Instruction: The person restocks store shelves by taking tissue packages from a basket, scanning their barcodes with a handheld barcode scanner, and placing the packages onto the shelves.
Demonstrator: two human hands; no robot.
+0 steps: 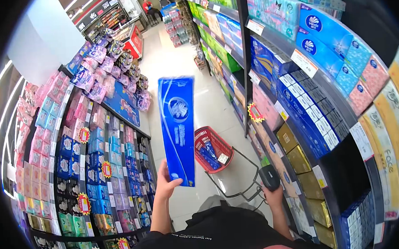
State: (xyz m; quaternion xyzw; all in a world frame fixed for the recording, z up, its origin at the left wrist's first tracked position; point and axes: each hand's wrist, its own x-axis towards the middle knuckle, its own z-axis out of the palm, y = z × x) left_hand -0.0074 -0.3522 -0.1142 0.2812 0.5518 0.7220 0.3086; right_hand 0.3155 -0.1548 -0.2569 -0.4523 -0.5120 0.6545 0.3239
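Observation:
A long blue pack of tissues (179, 125) with a white flower emblem is upright before me. My left hand (167, 182) grips its lower end, thumb across the front. Down at my right, my right hand (273, 196) is closed on the dark, rounded handle (270, 177) of a basket cart; most of its fingers are hidden. Grey bars (232, 196) run from near this handle to the red basket (226, 139), which stands on the floor behind the tissue pack. Inside the basket lie blue packages (208, 153) and a small white label.
Close on my right, a tall shelf (291, 59) holds tissue packs with price tags. Another shelf (53, 177) on my left carries small pink and blue packs. Pale floor tiles (152, 50) run between them toward a red counter (132, 41) and a seated person (150, 8).

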